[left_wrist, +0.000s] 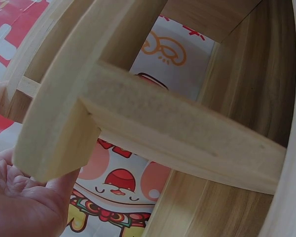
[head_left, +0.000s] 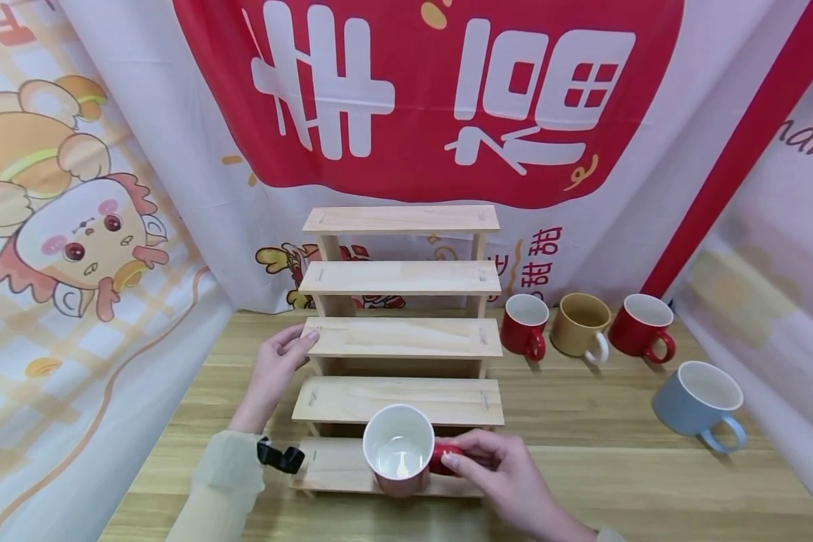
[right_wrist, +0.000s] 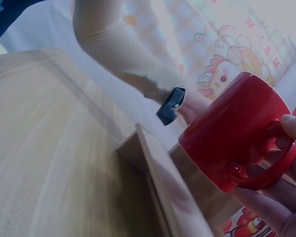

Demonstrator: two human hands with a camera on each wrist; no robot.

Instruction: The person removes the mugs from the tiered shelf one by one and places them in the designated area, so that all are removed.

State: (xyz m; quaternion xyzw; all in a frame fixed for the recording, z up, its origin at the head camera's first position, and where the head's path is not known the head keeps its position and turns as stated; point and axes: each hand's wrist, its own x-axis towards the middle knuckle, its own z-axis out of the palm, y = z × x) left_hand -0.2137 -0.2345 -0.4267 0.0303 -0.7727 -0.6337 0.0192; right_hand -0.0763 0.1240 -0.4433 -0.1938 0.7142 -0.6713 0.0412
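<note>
A red mug [head_left: 400, 452] with a white inside is in front of the wooden step rack [head_left: 401, 339], over its lowest shelf in the head view. My right hand [head_left: 504, 478] grips the mug by its handle, thumb on top. In the right wrist view the red mug [right_wrist: 237, 133] is tilted near the edge of a shelf [right_wrist: 172, 182], with fingers curled round the handle. At the rack's left side my left hand [head_left: 281, 369] holds the end of the middle shelf between thumb and fingers. The left wrist view shows that left hand [left_wrist: 29, 197] against the wooden shelf end.
Right of the rack stand a red mug [head_left: 525, 327], a tan mug [head_left: 580, 325] with a white handle and another red mug [head_left: 642, 327]. A light blue mug [head_left: 698, 403] is nearer, at the right. A printed cloth [head_left: 196, 226] hangs behind the wooden table [head_left: 583, 421].
</note>
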